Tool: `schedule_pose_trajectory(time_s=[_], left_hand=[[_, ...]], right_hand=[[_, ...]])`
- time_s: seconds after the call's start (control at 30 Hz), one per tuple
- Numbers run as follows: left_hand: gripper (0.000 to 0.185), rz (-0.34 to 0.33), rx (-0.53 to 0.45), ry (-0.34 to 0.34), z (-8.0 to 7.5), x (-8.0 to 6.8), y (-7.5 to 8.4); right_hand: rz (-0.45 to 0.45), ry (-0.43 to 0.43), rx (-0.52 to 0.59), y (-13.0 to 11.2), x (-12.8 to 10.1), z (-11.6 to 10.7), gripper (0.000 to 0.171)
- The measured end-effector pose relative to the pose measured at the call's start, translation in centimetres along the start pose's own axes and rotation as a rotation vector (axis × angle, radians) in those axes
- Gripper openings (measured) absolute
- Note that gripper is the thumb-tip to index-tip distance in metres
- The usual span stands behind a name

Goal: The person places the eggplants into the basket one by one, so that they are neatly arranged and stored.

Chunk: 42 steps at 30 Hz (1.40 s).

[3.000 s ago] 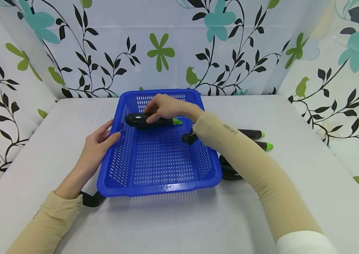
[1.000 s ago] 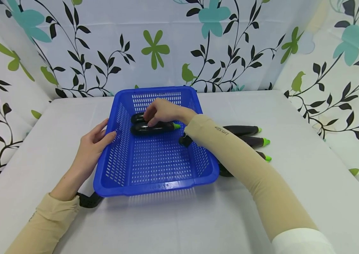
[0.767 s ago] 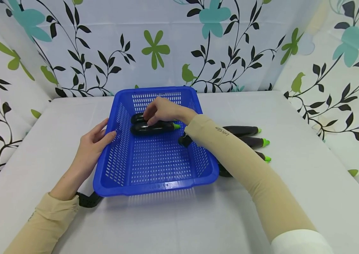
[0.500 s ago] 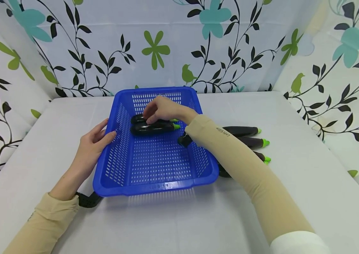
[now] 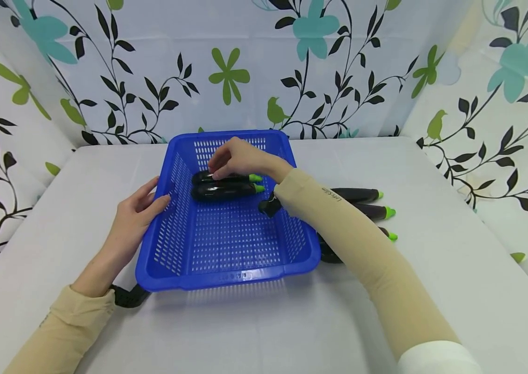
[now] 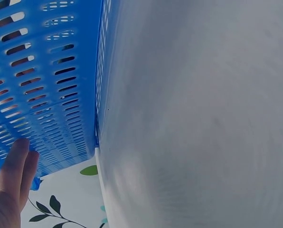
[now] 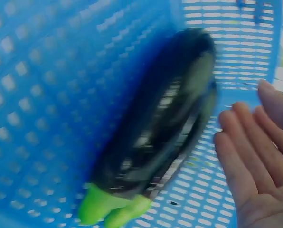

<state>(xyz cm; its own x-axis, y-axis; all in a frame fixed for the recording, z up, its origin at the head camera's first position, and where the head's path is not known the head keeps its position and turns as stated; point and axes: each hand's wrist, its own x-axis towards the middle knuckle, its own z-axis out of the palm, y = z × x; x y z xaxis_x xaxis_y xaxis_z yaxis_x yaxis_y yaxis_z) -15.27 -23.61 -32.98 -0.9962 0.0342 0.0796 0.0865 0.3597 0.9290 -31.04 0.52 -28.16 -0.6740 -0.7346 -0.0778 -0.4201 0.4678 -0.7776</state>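
Observation:
A blue slotted basket (image 5: 226, 270) stands on the white table (image 5: 264, 322). Two dark eggplants with green stems lie side by side in its far half, the rear eggplant (image 5: 233, 178) against the front eggplant (image 5: 224, 191). My right hand (image 5: 219, 169) hovers over the rear one with relaxed fingers. In the right wrist view the eggplants (image 7: 160, 128) lie apart from my fingers (image 7: 246, 166), which hold nothing. My left hand (image 5: 138, 210) rests with straight fingers on the basket's left wall (image 6: 46, 85); its fingers (image 6: 15, 173) show in the left wrist view.
Several more eggplants lie on the table right of the basket, partly behind my right forearm: one (image 5: 354, 195) farthest back, another (image 5: 376, 211) in front of it. Flower-patterned cloth walls enclose the table on three sides. Black wrist straps (image 5: 128, 297) sit on my arms.
My right hand set a second eggplant beside the first, let go of it and has lifted slightly back. The left hand and basket have hardly moved.

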Motion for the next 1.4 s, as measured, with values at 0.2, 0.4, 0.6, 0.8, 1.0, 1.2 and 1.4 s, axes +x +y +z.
schedule_pose_trajectory(time_s=[0.2,0.4,0.6,0.8,1.0,1.2,1.4], left_hand=[[0.071,-0.001,-0.015,0.006,0.2,-0.1,-0.1],[0.070,-0.004,-0.026,0.009,0.0,0.0,-0.2],[0.070,-0.012,-0.014,0.008,0.0,-0.1,-0.3],[0.070,-0.010,-0.014,0.003,0.0,0.0,-0.3],[0.070,-0.011,-0.015,0.000,0.0,0.1,-0.2],[0.071,-0.009,-0.009,-0.001,0.0,0.0,-0.2],[0.071,-0.008,-0.008,-0.003,-0.1,-0.2,-0.1]], right_hand=[[0.003,0.002,-0.007,-1.4,-1.2,-1.6,0.030],[-0.017,0.015,-0.018,-2.4,-2.4,-3.3,0.030],[-0.046,0.054,-0.030,-2.8,-3.9,-4.9,0.031],[-0.064,0.106,-0.035,-2.5,-6.0,-6.6,0.032],[-0.069,0.149,-0.026,-1.6,-8.2,-8.0,0.032],[0.008,0.165,-0.014,0.1,-10.3,-8.7,0.034],[0.053,0.165,-0.031,2.0,-12.5,-9.2,0.032]])
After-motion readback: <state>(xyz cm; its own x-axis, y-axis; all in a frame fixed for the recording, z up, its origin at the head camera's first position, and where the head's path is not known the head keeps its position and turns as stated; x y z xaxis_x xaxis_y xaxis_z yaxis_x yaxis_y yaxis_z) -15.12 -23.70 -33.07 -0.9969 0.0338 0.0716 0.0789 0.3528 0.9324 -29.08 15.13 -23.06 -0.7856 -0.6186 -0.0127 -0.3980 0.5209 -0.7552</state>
